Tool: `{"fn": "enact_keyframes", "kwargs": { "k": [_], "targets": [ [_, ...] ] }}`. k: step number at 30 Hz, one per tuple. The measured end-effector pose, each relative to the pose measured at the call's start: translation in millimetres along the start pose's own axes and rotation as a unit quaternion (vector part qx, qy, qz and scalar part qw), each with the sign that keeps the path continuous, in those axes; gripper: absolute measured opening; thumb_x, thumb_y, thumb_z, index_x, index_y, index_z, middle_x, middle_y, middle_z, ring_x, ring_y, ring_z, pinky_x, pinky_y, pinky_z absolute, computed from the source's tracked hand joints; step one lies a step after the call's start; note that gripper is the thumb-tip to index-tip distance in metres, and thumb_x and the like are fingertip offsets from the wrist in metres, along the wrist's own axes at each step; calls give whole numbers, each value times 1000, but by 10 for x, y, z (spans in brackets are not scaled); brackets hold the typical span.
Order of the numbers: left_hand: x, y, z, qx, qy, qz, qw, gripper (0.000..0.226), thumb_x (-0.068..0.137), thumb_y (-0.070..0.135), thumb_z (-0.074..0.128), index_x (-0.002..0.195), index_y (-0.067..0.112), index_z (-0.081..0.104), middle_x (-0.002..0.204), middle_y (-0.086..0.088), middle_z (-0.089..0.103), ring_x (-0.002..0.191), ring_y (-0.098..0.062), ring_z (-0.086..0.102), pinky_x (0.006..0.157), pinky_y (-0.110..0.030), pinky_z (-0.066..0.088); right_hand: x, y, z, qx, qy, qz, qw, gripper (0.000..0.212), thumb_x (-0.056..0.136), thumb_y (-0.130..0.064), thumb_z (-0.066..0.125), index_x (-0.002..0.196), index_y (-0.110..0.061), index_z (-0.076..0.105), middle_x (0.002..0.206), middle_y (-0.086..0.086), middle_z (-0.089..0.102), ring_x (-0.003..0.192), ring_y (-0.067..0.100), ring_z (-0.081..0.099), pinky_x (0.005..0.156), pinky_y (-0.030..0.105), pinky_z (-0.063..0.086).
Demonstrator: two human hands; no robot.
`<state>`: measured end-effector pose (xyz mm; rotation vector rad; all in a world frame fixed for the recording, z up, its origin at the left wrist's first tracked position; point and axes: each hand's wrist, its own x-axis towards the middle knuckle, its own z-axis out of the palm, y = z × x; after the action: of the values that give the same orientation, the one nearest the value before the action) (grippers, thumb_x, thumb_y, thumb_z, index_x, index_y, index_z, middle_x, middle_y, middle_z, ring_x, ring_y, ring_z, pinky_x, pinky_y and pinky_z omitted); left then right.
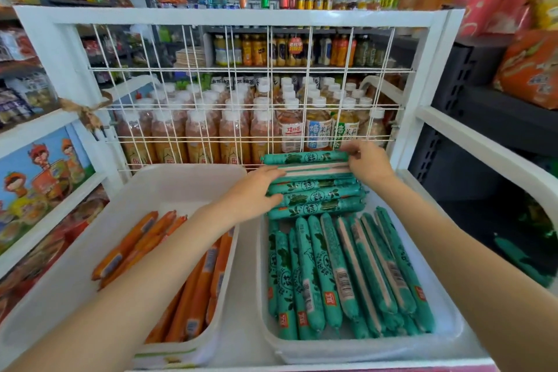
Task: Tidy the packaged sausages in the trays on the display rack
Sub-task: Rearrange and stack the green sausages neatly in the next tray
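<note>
Two trays are set side by side on the rack [241, 16]. In the left tray [169, 181] sausages [193, 296] are laid lengthwise. In the right tray [362, 350] a lengthwise row [341, 275] is laid in front, with a crosswise stack [317, 193] behind it. Bottles [241, 127] are ranged behind the mesh [250, 69].

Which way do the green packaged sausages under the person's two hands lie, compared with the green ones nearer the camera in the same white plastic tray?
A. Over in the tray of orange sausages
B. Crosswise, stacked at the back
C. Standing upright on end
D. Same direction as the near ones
B: the left hand and right hand rest on green packaged sausages stacked crosswise at the back of the white plastic tray, while the near ones run front to back.
</note>
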<state>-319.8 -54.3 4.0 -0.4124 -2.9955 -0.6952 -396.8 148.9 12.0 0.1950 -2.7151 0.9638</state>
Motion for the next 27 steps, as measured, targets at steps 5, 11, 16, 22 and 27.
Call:
{"fn": "enact_keyframes", "kwargs": {
  "k": [5,11,16,22,27],
  "targets": [
    [-220,-98,5,18,47,26,998,41,91,19,52,132,18,45,147,1,32,126,-13,41,99,-21,31,-338,-33,-54,-15,-24,-94,995,31,91,5,44,109,-9,65,113,5,64,98,13,56,87,16,40],
    [-277,-168,-63,23,28,8,999,33,91,21,52,124,18,54,131,-2,49,118,-14,46,98,-27,36,-645,-388,186,-64,-292,-202,933,29,92,-2,47,114,-11,64,115,0,65,99,6,55,75,-1,37],
    [-361,-196,-81,29,20,6,999,28,92,21,51,119,19,57,127,0,52,115,-13,47,92,-22,35,-732,-489,469,-184,-355,-201,894,51,87,8,35,130,-14,50,126,12,56,116,25,50,98,37,43],
    [-449,-205,-98,31,36,-5,999,28,93,21,49,121,22,56,120,0,56,104,-14,54,84,-26,43,-812,-648,675,-326,-406,-167,837,59,86,0,31,141,-23,33,133,14,44,132,34,13,91,47,35],
    [-480,-180,-115,18,32,9,999,30,93,19,48,122,19,56,123,1,56,107,-10,53,85,-20,39,-778,-560,540,-160,-379,-168,896,50,84,5,39,120,-22,60,116,7,55,104,20,44,96,29,36]
  ]
}}
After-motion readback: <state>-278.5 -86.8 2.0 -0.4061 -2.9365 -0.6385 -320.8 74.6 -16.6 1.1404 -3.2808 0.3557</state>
